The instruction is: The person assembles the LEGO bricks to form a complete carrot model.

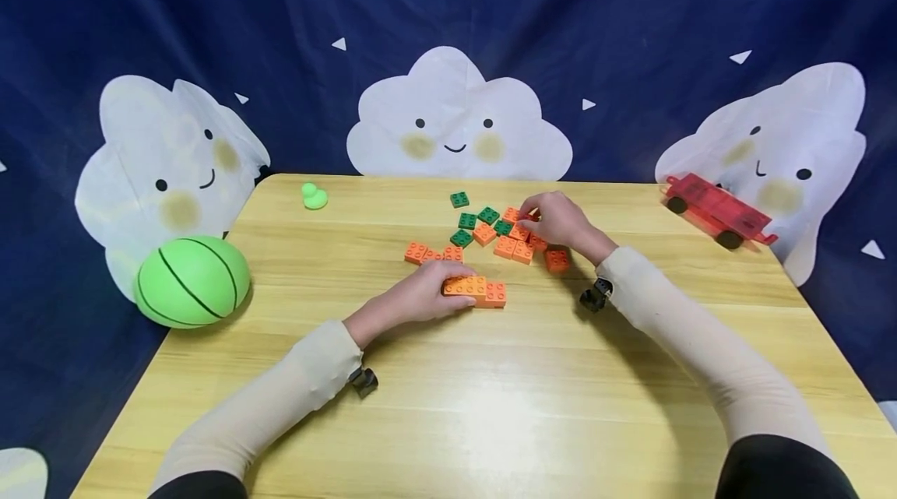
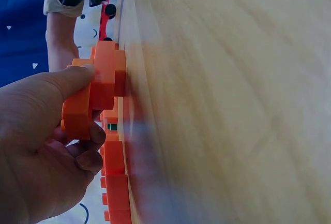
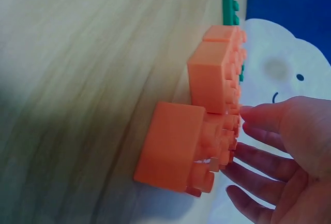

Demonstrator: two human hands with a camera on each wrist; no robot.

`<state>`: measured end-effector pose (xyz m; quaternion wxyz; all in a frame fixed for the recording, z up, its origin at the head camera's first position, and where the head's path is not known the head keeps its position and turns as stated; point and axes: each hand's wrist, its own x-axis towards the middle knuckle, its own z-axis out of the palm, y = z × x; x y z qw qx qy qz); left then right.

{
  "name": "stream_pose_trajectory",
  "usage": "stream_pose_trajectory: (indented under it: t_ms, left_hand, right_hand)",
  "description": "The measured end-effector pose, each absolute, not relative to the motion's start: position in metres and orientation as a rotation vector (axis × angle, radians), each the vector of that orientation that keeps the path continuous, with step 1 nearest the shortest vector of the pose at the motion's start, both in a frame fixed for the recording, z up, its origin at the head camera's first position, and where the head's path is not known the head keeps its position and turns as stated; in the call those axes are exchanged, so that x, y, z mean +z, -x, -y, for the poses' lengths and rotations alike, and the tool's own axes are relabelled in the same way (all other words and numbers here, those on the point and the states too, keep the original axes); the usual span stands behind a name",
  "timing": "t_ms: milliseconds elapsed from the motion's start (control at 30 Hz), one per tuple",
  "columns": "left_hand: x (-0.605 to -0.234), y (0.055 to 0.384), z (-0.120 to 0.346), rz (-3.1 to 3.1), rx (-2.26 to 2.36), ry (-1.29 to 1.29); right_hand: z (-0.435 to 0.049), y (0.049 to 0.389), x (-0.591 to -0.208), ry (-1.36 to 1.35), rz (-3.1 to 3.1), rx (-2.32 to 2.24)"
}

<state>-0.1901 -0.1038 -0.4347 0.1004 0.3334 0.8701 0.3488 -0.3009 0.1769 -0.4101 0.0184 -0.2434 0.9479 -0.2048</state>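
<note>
My left hand (image 1: 427,290) grips an assembly of joined orange building bricks (image 1: 466,287) between thumb and fingers. Seen from the left wrist, the thumb lies along one side of the top brick (image 2: 77,113), and more orange brick sits against it. Farther back on the right, my right hand (image 1: 561,220) reaches over a cluster of loose orange bricks (image 1: 506,247). In the right wrist view its fingers (image 3: 264,163) are spread and loosely bent, with fingertips right at the studs. One orange brick (image 3: 170,146) stands nearest that camera.
Several small green bricks (image 1: 467,220) lie behind and left of the orange ones. Orange bricks (image 1: 416,251) form a row beyond my left hand. A green ball (image 1: 192,282) sits at the left edge, a green duck (image 1: 314,196) back left, a red toy cart (image 1: 718,209) back right.
</note>
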Motion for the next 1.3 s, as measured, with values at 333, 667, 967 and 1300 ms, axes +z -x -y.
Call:
stream_pose_trajectory:
  t_ms: [333,667,967,1300]
  left_hand:
    - [-0.434,0.19,0.104,-2.584,1.019,-0.973]
    - [-0.433,0.19,0.105,-2.591,1.005,-0.968]
    - [-0.432,0.19,0.104,-2.575,1.014,-0.95]
    - [-0.434,0.192,0.102,-2.575,1.009,-0.976]
  right_hand:
    - [-0.176,0.307,-0.411,0.761,-2.913,-0.628]
    - [-0.183,0.314,-0.405,0.8,-2.883,-0.55]
    - [-0.192,0.318,-0.405,0.878,-2.904,-0.481]
    - [-0.2,0.318,-0.416,0.894,-2.928,-0.559]
